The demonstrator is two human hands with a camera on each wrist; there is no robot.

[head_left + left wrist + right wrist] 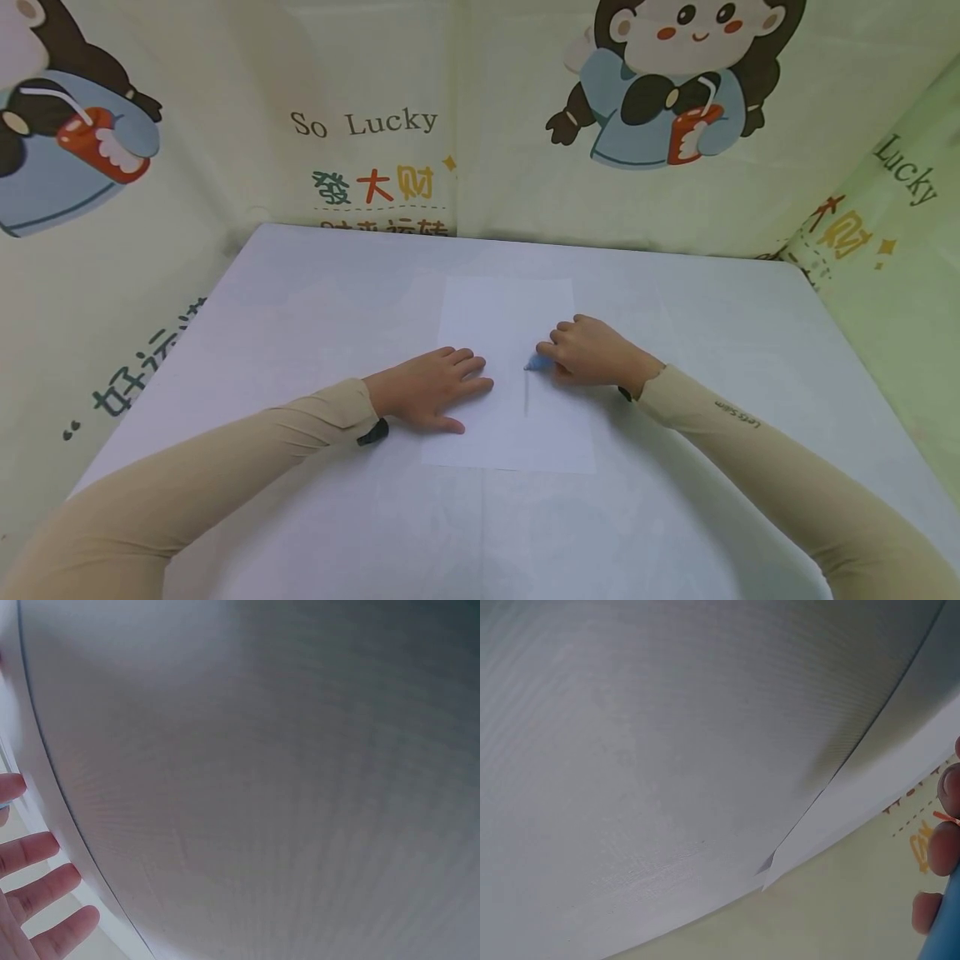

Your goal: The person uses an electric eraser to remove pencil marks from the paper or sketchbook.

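A white sheet of paper (506,321) lies on the white table, upright as seen from the head view. My left hand (427,390) rests on its left part, fingers spread; its fingers (41,892) also show at the edge of the left wrist view. In my right hand (596,350) I hold a blue pen (537,362) with curled fingers, over the paper's right side. Its tip points left and sits at the top of a faint grey line (527,396). The pen's thick blue barrel (942,930) shows in the right wrist view, partly covered by fingers.
The white table (337,292) stretches around the paper on all sides. Behind it hangs a pale cloth backdrop (510,167) printed with cartoon figures and lettering. Dark bands (373,432) show at both wrists, under beige sleeves.
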